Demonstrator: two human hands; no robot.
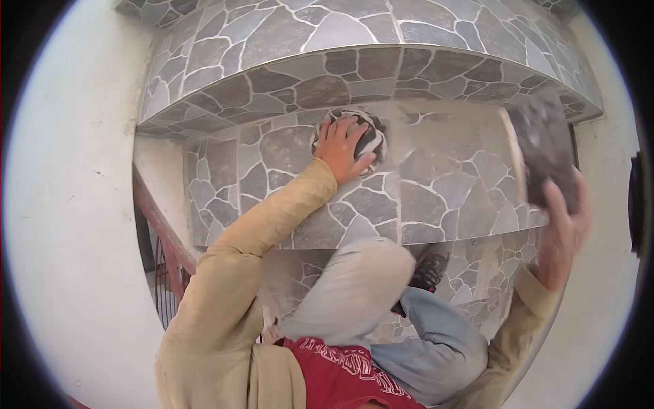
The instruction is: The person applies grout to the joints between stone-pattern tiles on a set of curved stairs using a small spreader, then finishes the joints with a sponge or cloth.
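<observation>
My left hand [340, 148] presses on a crumpled black-and-white cloth [370, 140], its fingers spread over the top. The cloth rests on a stair tread [286, 153] with a grey stone pattern, close to the riser behind it. At the right, my right hand [564, 217] grips the lower end of a dark, flat rectangular slab-like tool [543, 146] with a pale edge on its left side. Motion blurs this tool and the fingers. It is raised near the right end of the tread, where a dusty film dulls the pattern.
A higher curved step [300, 31] runs across the top. White walls stand at the left [75, 191] and right [603, 273]. A reddish railing [167, 232] is at the lower left. My knees and a dark shoe [429, 268] are below the tread's front edge.
</observation>
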